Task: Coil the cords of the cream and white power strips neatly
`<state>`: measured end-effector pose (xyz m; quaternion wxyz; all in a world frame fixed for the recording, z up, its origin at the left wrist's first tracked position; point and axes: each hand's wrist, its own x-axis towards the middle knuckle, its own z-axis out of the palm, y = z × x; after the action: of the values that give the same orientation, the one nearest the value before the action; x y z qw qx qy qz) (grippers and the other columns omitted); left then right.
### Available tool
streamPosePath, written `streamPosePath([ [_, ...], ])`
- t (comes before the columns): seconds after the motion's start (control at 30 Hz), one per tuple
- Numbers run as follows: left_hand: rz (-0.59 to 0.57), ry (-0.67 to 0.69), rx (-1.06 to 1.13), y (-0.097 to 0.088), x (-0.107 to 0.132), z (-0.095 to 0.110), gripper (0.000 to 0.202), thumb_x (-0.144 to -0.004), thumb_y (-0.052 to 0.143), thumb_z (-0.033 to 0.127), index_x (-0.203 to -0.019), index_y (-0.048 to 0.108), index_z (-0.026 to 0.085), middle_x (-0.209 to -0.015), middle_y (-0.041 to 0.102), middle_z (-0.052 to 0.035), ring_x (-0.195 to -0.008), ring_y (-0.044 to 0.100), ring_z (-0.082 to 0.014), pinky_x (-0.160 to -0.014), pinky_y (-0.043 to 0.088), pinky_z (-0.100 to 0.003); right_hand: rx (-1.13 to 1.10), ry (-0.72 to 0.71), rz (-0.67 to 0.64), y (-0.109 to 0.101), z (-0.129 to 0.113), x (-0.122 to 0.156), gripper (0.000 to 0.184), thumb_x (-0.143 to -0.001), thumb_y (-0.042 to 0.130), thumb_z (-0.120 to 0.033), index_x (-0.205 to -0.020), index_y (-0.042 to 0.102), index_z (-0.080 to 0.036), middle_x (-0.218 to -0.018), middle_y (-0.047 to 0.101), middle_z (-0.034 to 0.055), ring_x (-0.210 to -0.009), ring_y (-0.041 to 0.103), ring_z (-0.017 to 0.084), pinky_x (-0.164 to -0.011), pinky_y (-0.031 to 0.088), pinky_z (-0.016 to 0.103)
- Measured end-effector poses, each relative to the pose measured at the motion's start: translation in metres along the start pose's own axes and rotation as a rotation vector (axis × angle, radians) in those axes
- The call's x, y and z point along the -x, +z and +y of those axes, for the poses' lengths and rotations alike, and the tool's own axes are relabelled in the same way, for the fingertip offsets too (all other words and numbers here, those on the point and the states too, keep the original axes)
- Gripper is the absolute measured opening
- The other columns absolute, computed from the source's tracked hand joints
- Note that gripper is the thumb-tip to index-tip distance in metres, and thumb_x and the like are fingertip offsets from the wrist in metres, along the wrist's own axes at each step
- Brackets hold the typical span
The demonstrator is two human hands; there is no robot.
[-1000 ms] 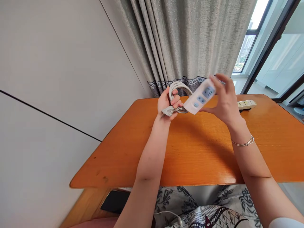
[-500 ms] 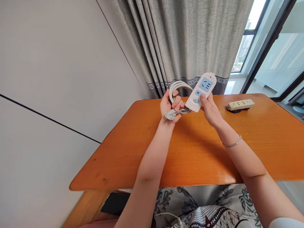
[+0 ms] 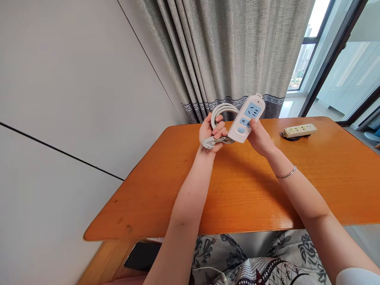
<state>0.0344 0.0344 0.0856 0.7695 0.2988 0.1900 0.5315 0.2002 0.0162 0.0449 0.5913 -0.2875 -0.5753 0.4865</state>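
My left hand (image 3: 210, 133) is closed round a coiled white cable (image 3: 223, 110) and its plug (image 3: 208, 143), held above the far part of the orange wooden table (image 3: 243, 186). My right hand (image 3: 259, 137) grips a white power strip with blue sockets (image 3: 247, 118) from below, thumb on its face. The strip stands nearly upright, tilted right, right beside the coil, and the cable joins the two.
A second, cream power strip (image 3: 299, 130) lies on the table at the far right. Grey curtains (image 3: 231, 55) hang behind the table, with a window and dark frame at the right. A dark phone-like slab (image 3: 142, 256) lies under the table's near-left corner.
My right hand shifted from over the strip's top to under its lower end, and the strip turned from lying sideways to nearly upright. The left hand kept the coil almost still.
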Motion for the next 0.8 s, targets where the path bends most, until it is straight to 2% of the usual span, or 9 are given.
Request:
streamPosePath([
  [0.13, -0.005, -0.014, -0.023, 0.002, -0.005, -0.006, 0.053, -0.109, 0.025, 0.046, -0.068, 0.047, 0.02, -0.039, 0.031, 0.0092, -0.028, 0.031, -0.0047, -0.043, 0.045, -0.016, 0.004, -0.006, 0.059, -0.001, -0.005, -0.001, 0.069, -0.074, 0.064, -0.081, -0.122, 0.058, -0.031, -0.122, 0.067, 0.0051, -0.121, 0.06, 0.026, -0.094, 0.058, 0.04],
  [0.23, -0.011, 0.012, -0.071, 0.003, -0.01, -0.011, 0.051, -0.106, 0.034, 0.047, -0.066, 0.048, 0.019, -0.051, 0.051, 0.0022, -0.045, 0.055, -0.0091, -0.051, 0.053, -0.02, -0.008, -0.032, 0.08, -0.004, -0.005, -0.002, 0.068, -0.075, 0.066, -0.078, -0.12, 0.058, -0.03, -0.124, 0.067, 0.0048, -0.123, 0.06, 0.026, -0.101, 0.055, 0.041],
  [0.3, -0.013, 0.036, -0.112, 0.003, -0.012, -0.013, 0.049, -0.103, 0.043, 0.049, -0.064, 0.048, 0.019, -0.063, 0.06, -0.0017, -0.06, 0.066, -0.0122, -0.058, 0.057, -0.023, 0.02, -0.051, 0.078, -0.006, -0.004, -0.003, 0.069, -0.076, 0.064, -0.079, -0.123, 0.057, -0.029, -0.129, 0.066, 0.0049, -0.126, 0.059, 0.025, -0.105, 0.053, 0.041],
  [0.43, -0.031, -0.002, -0.214, -0.001, -0.012, -0.015, 0.049, -0.101, 0.047, 0.053, -0.065, 0.047, 0.02, -0.068, 0.064, -0.0031, -0.06, 0.067, -0.0147, -0.055, 0.056, -0.026, 0.111, -0.06, 0.049, -0.012, -0.01, 0.0, 0.07, -0.078, 0.063, -0.08, -0.125, 0.058, -0.029, -0.133, 0.065, 0.0056, -0.128, 0.058, 0.026, -0.101, 0.056, 0.039],
  [0.53, -0.061, -0.075, -0.262, -0.004, -0.013, -0.02, 0.05, -0.101, 0.043, 0.056, -0.066, 0.048, 0.02, -0.066, 0.065, -0.0038, -0.06, 0.069, -0.0186, -0.053, 0.057, -0.03, 0.163, -0.032, 0.001, -0.02, -0.021, 0.003, 0.064, -0.077, 0.068, -0.076, -0.118, 0.061, -0.027, -0.121, 0.069, 0.0066, -0.12, 0.061, 0.027, -0.091, 0.059, 0.04],
  [0.67, -0.064, -0.101, -0.267, -0.006, -0.018, -0.034, 0.045, -0.102, 0.041, 0.049, -0.072, 0.056, 0.019, -0.065, 0.067, -0.0036, -0.065, 0.072, -0.0202, -0.063, 0.06, -0.033, 0.181, -0.015, -0.006, -0.031, -0.033, 0.005, 0.059, -0.074, 0.075, -0.071, -0.111, 0.065, -0.025, -0.109, 0.071, 0.0064, -0.108, 0.065, 0.027, -0.083, 0.059, 0.039],
  [0.8, -0.071, -0.003, -0.324, -0.006, -0.02, -0.043, 0.03, -0.098, 0.045, 0.037, -0.089, 0.066, 0.017, -0.081, 0.075, -0.0047, -0.08, 0.074, -0.0209, -0.075, 0.059, -0.032, 0.232, -0.064, 0.008, -0.033, -0.034, 0.002, 0.057, -0.071, 0.081, -0.064, -0.109, 0.068, -0.023, -0.113, 0.072, 0.0067, -0.104, 0.065, 0.025, -0.088, 0.058, 0.04],
])
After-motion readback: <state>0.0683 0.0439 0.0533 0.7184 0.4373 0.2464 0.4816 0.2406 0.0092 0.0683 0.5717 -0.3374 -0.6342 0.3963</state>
